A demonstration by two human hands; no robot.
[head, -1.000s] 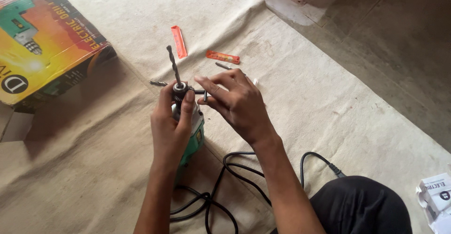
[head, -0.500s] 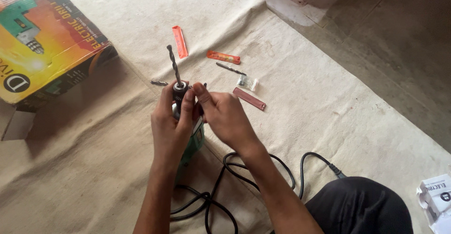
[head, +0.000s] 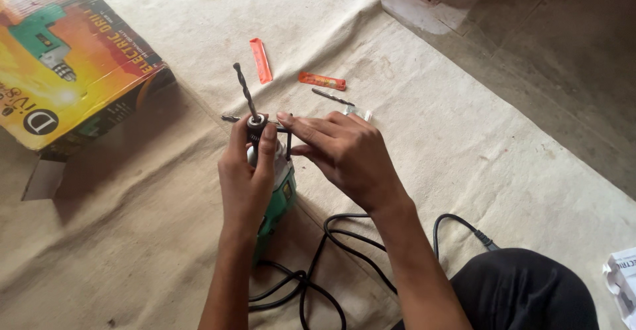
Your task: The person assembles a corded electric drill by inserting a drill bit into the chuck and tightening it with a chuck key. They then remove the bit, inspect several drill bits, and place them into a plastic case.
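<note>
**Hands working at the drill chuck**

The left hand is gripping the green drill upright at centre, closed around its chuck. The right hand, at three o'clock, is pinching a thin chuck key. The drill seems heavy and rigid; the body is the best place to hold it.

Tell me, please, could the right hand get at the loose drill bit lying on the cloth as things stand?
Probably yes: the right hand is at the drill chuck, and the loose bit lies just beyond it on the cloth, nothing between. It would have to leave the chuck first.
</note>
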